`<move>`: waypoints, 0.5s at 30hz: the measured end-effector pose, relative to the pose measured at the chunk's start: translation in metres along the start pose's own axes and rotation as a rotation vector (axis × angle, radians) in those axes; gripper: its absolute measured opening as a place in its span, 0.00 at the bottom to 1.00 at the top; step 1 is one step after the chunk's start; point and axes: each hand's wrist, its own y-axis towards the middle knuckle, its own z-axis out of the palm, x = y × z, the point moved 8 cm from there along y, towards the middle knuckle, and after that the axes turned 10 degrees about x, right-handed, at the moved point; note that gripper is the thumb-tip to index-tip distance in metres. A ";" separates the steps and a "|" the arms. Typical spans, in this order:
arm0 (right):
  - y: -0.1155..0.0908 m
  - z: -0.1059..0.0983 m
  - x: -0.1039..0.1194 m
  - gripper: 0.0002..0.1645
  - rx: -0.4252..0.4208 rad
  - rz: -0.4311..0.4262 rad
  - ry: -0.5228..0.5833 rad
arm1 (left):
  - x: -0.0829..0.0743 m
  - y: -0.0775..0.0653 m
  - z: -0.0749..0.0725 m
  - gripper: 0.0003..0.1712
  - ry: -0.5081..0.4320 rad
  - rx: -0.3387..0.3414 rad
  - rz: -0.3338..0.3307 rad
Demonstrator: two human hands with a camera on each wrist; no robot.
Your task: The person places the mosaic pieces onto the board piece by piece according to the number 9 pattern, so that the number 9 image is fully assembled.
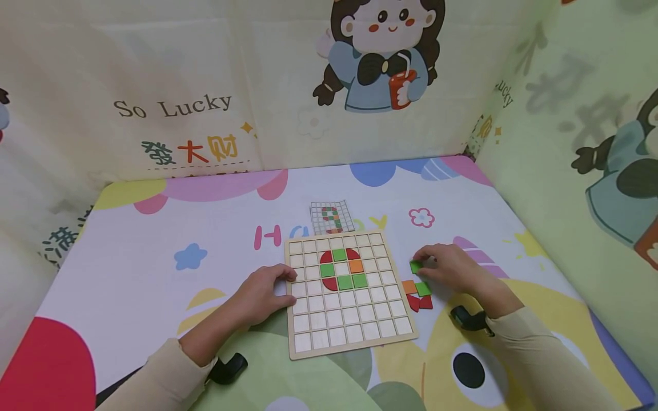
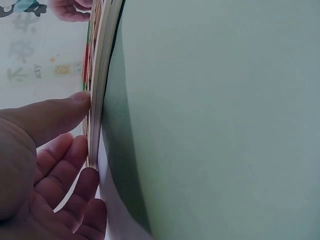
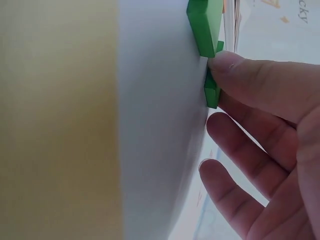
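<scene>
Head view: The wooden grid board (image 1: 352,317) lies at the centre of the frame. Red, green and orange pieces form a ring in its upper half, around one unfilled cell. The picture card (image 1: 331,217) lies just beyond the board's top edge. The left hand (image 1: 262,294), left of centre, is loosely spread, thumb and fingers at the board's left edge. The right hand (image 1: 447,265), right of centre, holds a green tile (image 1: 416,266) at its fingertips. Just below lie an orange tile (image 1: 408,287), a second green tile (image 1: 423,289) and two red pieces (image 1: 425,302).

Left wrist view: The board stands edge-on at upper left. The thumb touches its edge; the relaxed fingers rest beside it, lower left, without gripping.

Right wrist view: At upper right, the thumb presses the held green tile; the index finger, partly hidden, appears to back it. The other fingers are parted. The second green tile shows at top centre.
</scene>
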 end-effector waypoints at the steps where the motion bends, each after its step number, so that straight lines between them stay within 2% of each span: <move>1: 0.000 0.000 0.000 0.16 0.000 0.005 0.000 | 0.000 0.000 0.000 0.21 0.000 -0.001 -0.001; 10: 0.001 0.000 0.008 0.20 0.000 0.010 -0.059 | 0.000 0.000 0.000 0.22 0.005 -0.005 -0.004; 15: 0.001 0.000 0.009 0.20 -0.004 -0.003 -0.054 | -0.001 -0.001 -0.001 0.22 0.005 -0.003 -0.005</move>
